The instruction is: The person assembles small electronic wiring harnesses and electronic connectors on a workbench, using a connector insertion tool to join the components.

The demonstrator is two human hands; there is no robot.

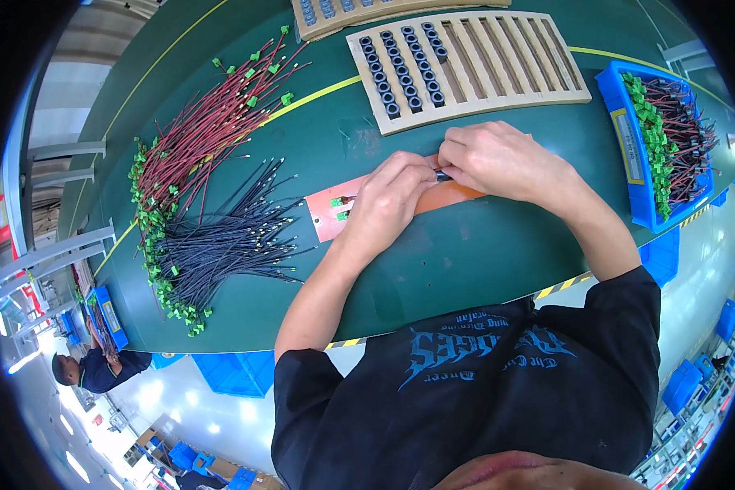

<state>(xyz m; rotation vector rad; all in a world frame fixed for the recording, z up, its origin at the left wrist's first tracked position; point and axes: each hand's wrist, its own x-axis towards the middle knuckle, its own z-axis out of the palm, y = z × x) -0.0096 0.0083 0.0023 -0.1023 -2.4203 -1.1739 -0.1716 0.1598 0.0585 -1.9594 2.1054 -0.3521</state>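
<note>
One flat orange strip point(447, 196) lies on the smooth green table point(433, 286), long axis left to right, right end farther. The left hand point(390, 194) curls over it, grip hidden; the right hand's point(498, 159) fingertips close narrowly on a small dark piece point(442, 175). Two green connectors point(340, 202) sit at the strip's left. Beyond: black wires point(212, 251), red wires point(208, 131), one slotted tan tray point(475, 61).

Assembly workshop: green workbench point(449, 278), wire bundles point(212, 122), blue bin point(647, 211), hazard striping point(565, 285).
</note>
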